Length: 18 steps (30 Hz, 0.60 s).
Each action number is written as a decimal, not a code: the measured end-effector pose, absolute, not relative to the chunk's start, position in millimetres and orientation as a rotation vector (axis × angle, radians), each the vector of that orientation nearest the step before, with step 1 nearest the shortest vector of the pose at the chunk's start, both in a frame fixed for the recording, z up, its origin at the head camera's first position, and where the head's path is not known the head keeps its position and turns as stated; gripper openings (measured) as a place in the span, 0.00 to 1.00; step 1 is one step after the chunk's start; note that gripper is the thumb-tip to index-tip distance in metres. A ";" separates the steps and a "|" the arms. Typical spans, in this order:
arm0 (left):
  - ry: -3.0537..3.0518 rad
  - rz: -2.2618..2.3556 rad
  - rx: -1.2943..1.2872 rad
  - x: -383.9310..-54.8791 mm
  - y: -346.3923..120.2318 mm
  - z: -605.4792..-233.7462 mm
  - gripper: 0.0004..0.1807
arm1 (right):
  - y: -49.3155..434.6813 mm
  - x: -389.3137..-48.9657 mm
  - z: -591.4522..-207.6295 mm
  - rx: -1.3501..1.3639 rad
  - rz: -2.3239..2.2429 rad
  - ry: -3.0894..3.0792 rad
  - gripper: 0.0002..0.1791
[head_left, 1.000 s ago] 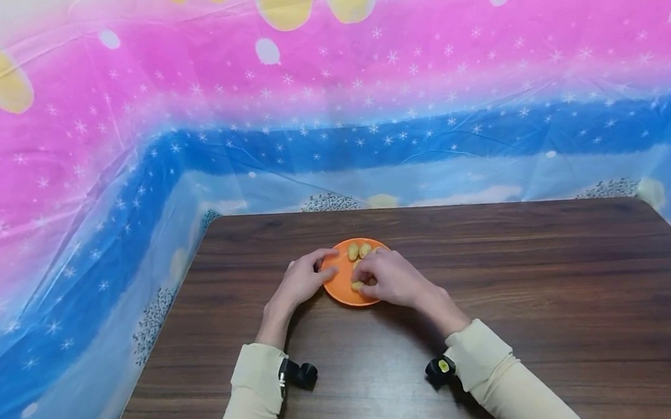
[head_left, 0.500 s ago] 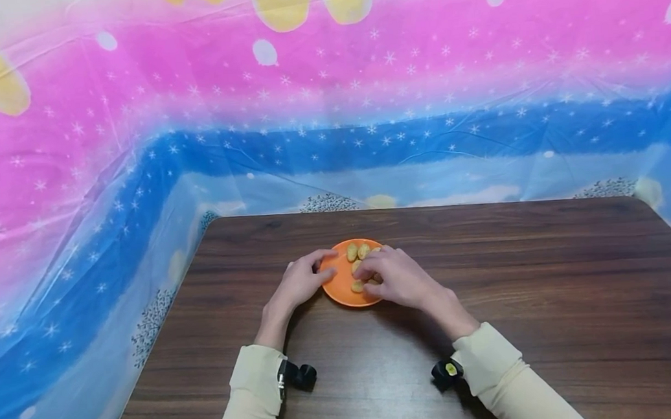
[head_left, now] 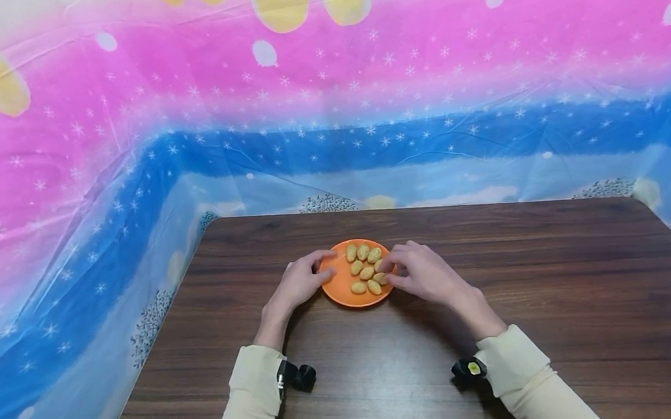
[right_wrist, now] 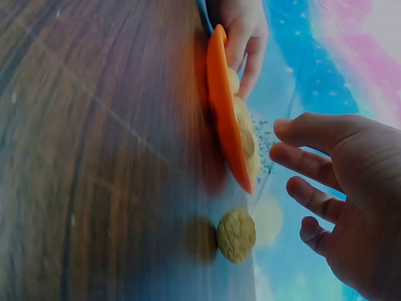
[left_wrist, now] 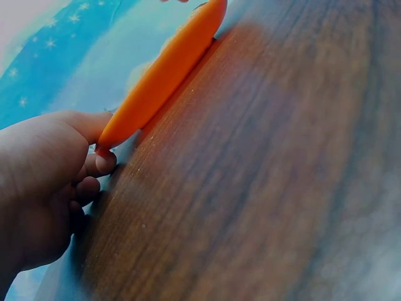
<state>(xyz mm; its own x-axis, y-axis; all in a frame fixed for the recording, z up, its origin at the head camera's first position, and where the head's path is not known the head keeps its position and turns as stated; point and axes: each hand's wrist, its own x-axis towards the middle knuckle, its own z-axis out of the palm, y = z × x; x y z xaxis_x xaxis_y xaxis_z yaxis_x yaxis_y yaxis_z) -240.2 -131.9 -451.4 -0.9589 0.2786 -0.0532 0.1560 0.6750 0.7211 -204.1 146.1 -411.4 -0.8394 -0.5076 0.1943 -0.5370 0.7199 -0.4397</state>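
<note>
An orange plate (head_left: pixel 337 294) lies on the table, bearing several small, bumpy, yellow-brown oval pieces (head_left: pixel 366 273). Its left rim is pinched by my left hand (head_left: pixel 301 280), thumb above and forefinger below in the left wrist view. My right hand (head_left: pixel 424 271) hovers at the right rim, fingers apart and loosely bent, holding nothing. The fingertips overlap the rightmost pieces in the head view. In the right wrist view, a loose round yellow-brown piece (right_wrist: pixel 237 235) rests on the tabletop just past the plate; the right hand hides it from the head view.
The dark wood table (head_left: pixel 550 272) reaches to a pink and blue printed cloth (head_left: pixel 420 87) hung behind it and along the left. Black wrist cameras sit at the cuffs, the left one (head_left: pixel 300 375) and the right one (head_left: pixel 469 369) both close over the tabletop.
My right hand has let go of a piece at the plate's near side and drawn back rightward to the rim, uncovering more pieces. The left hand stays at the rim.
</note>
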 end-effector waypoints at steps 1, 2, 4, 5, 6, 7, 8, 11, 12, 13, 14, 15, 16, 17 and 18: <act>2.728 1.152 0.355 -240.3 -131.8 -451.5 0.21 | 148.2 -203.7 -410.4 0.862 0.767 -2.861 0.07; 2.728 1.153 0.353 -240.3 -131.6 -451.5 0.21 | 150.1 -203.5 -409.7 0.854 0.777 -2.868 0.07; 2.730 1.153 0.350 -240.2 -131.4 -451.5 0.21 | 153.6 -203.3 -408.8 0.847 0.796 -2.875 0.07; 2.730 1.154 0.349 -240.1 -131.4 -451.5 0.21 | 155.1 -202.9 -408.6 0.844 0.803 -2.879 0.07; 2.730 1.155 0.348 -240.0 -131.4 -451.7 0.21 | 156.6 -202.8 -408.5 0.841 0.808 -2.884 0.07; 2.731 1.157 0.348 -240.1 -131.5 -451.9 0.21 | 158.5 -202.8 -409.0 0.837 0.809 -2.891 0.07; 2.732 1.157 0.349 -240.1 -131.5 -451.9 0.21 | 160.2 -202.7 -409.4 0.829 0.815 -2.898 0.07; 2.730 1.160 0.358 -240.1 -131.5 -451.8 0.21 | 165.7 -202.4 -411.1 0.802 0.819 -2.923 0.07; 2.730 1.159 0.359 -240.2 -131.5 -451.8 0.21 | 167.5 -202.3 -411.8 0.792 0.825 -2.933 0.08; 2.730 1.158 0.360 -240.2 -131.4 -451.7 0.21 | 169.5 -202.4 -412.7 0.781 0.830 -2.943 0.08; 2.730 1.158 0.358 -240.1 -131.3 -451.6 0.21 | 171.2 -202.3 -413.2 0.768 0.843 -2.954 0.08; 2.729 1.158 0.358 -240.1 -131.2 -451.4 0.21 | 173.0 -202.7 -414.0 0.755 0.854 -2.962 0.09; 2.729 1.158 0.354 -240.0 -131.1 -451.3 0.21 | 174.7 -202.8 -414.6 0.747 0.865 -2.968 0.09; 2.729 1.156 0.351 -239.8 -131.0 -451.1 0.21 | 176.6 -202.8 -415.0 0.743 0.878 -2.971 0.09; 2.730 1.154 0.349 -239.7 -130.9 -450.9 0.21 | 178.3 -202.9 -415.3 0.740 0.891 -2.972 0.09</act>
